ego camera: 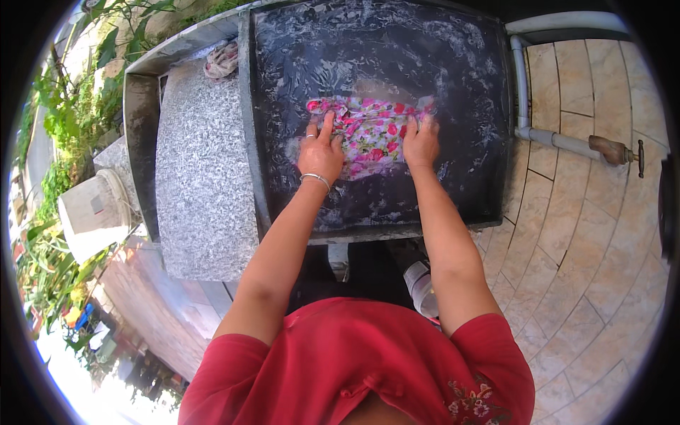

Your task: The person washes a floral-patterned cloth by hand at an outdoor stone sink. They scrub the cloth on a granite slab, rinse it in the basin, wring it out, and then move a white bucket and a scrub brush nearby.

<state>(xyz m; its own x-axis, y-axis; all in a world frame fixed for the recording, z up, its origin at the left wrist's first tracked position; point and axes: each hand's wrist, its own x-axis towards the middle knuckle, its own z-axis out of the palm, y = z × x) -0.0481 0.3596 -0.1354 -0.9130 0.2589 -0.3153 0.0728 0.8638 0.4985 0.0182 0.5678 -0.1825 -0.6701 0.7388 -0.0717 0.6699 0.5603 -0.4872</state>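
A wet floral cloth (372, 133), white with pink and red roses, lies spread in soapy water in a dark stone wash basin (382, 215). My left hand (321, 154), with a ring and a bracelet, presses on the cloth's left part, fingers spread. On its right edge rests my right hand (422, 142), its fingertips on bunched fabric; whether they grip it is hard to tell. White suds streak the water around the cloth.
A speckled granite slab (204, 170) adjoins the basin at left, with a crumpled rag (222, 61) at its top. Farther left stands a white bucket (98, 207). A tap (616, 150) on a pipe is at right by the tiled surface. A plastic container (421, 289) is below the basin.
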